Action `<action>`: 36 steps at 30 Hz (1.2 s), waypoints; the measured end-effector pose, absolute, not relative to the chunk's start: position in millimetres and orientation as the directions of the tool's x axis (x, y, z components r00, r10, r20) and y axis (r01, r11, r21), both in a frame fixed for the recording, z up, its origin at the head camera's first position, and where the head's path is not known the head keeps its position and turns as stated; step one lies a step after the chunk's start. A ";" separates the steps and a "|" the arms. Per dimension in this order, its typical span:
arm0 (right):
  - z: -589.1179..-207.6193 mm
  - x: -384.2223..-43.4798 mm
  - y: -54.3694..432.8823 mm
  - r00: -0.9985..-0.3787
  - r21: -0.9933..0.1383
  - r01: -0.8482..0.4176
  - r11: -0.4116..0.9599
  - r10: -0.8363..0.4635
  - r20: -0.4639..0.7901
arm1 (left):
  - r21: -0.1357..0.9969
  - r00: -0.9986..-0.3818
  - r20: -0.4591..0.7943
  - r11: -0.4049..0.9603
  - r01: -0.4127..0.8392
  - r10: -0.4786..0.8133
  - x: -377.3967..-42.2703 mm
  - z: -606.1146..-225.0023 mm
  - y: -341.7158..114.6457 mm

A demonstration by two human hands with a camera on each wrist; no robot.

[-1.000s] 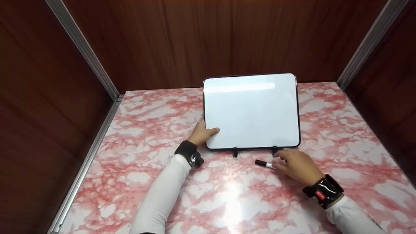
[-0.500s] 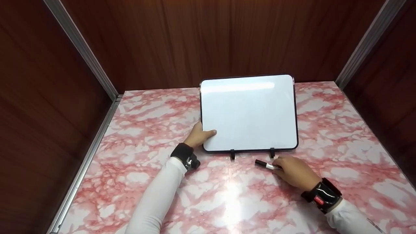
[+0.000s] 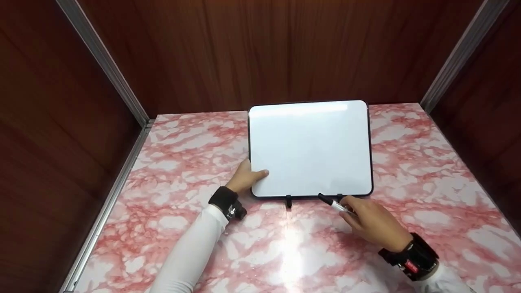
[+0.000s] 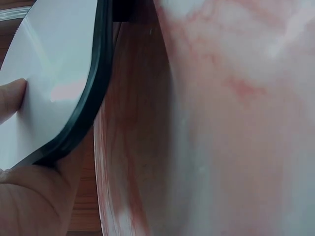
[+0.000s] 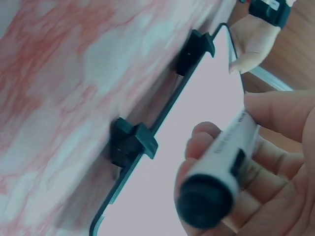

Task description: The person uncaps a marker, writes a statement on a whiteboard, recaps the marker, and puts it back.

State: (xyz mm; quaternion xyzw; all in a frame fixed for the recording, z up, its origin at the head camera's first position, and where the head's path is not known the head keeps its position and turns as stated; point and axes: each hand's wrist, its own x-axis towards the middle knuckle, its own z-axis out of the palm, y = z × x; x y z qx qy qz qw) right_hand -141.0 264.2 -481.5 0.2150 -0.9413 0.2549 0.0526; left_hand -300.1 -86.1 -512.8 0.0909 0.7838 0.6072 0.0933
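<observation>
A blank whiteboard with a black frame leans back on a stand, its lower edge held by two black clips. My left hand grips the board's lower left edge, the thumb lying on the white face and the other fingers hidden behind. A white marker with a black cap is pinched in my right hand, just in front of the board's lower right edge. In the right wrist view the marker lies between thumb and fingers, cap still on one end.
The table has a red and white marbled top with a bright glare streak in front of the board. Dark wood panels rise behind and at both sides, joined by metal corner strips.
My right hand has picked the marker up off the table and raised its capped end toward the board. The board and my left hand have shifted slightly toward me.
</observation>
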 end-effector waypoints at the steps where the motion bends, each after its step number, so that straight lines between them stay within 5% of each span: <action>1: -481.6 -139.1 263.3 -0.895 -0.457 -0.445 0.770 -0.378 0.236 | 0.968 -0.965 -0.034 0.248 0.033 0.259 -298.2 -512.9 -86.8; 10: -486.6 -125.4 251.5 -0.808 -0.413 -0.565 0.714 -0.379 0.451 | 0.961 -0.961 -0.047 0.276 0.031 0.272 -284.9 -513.8 -93.1; 24: -490.2 -117.5 245.0 -0.792 -0.387 -0.586 0.712 -0.403 0.457 | 0.964 -0.960 -0.058 0.267 0.017 0.273 -244.9 -514.9 -103.0; 36: -483.2 -117.0 231.7 -0.674 -0.368 -0.714 0.596 -0.441 0.593 | 0.969 -0.964 -0.032 0.245 0.035 0.264 -220.7 -518.3 -105.7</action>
